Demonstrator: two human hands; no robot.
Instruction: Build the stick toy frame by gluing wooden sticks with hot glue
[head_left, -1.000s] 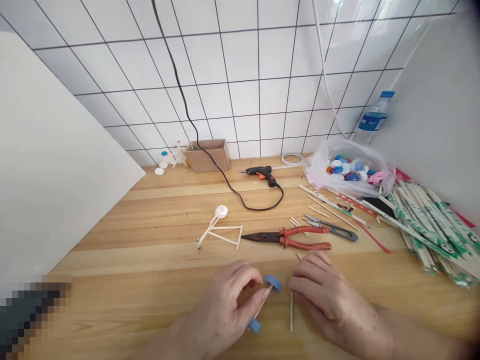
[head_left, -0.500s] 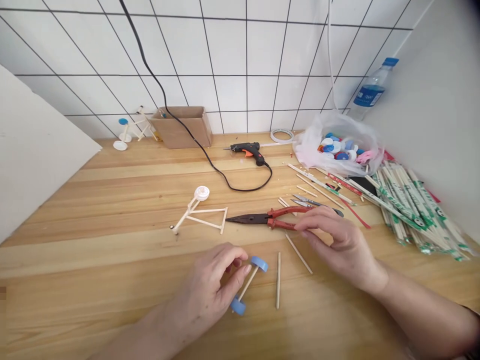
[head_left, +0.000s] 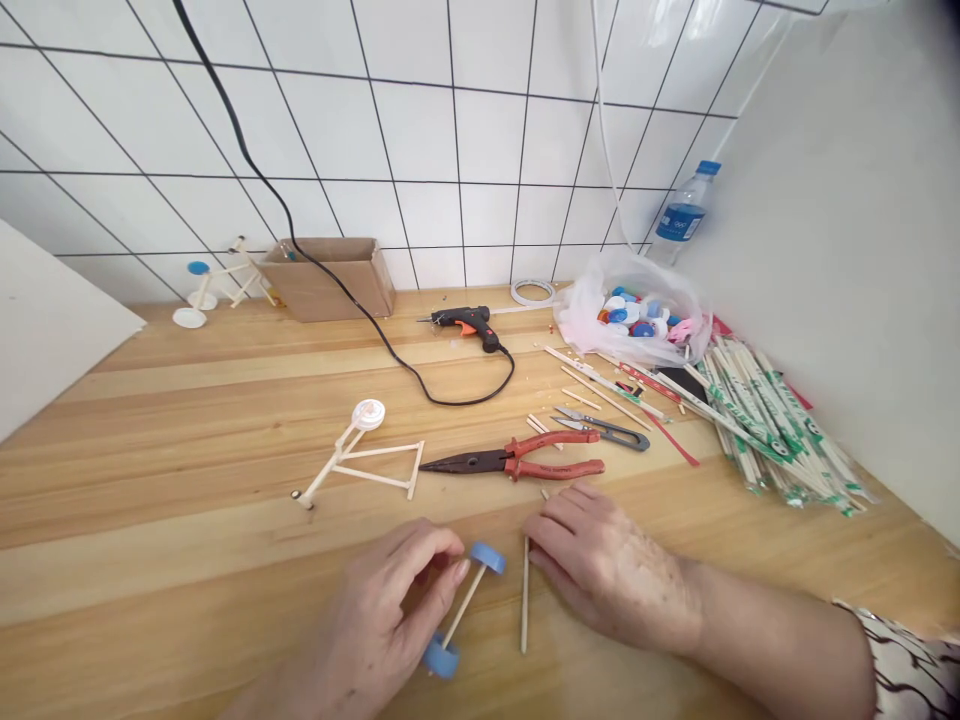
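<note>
My left hand (head_left: 401,610) rests on the table with fingers curled and a gap between thumb and forefinger. Right beside its thumb is a thin stick (head_left: 465,606) joining two blue bottle caps (head_left: 487,557), like a small axle with wheels. My right hand (head_left: 607,560) has its thumb and fingers closed at the upper end of a short wooden stick (head_left: 524,610), which lies on the table. Another stick is mostly hidden under this hand. Just beyond lie red-handled long-nose pliers (head_left: 517,461), their tip close to a stick frame (head_left: 375,455) with a white cap.
Behind lie a black glue gun (head_left: 465,320) with its cable, a cardboard box (head_left: 341,285) and a tape roll (head_left: 532,292). To the right are thread snips (head_left: 607,430), a bag of caps (head_left: 637,310), wrapped chopsticks (head_left: 780,425) and a bottle (head_left: 681,215). Another stick model (head_left: 225,285) stands back left.
My right hand has left the pliers' handles and come down and left to the short wooden stick. My left hand stays by the capped stick. The camera view has shifted.
</note>
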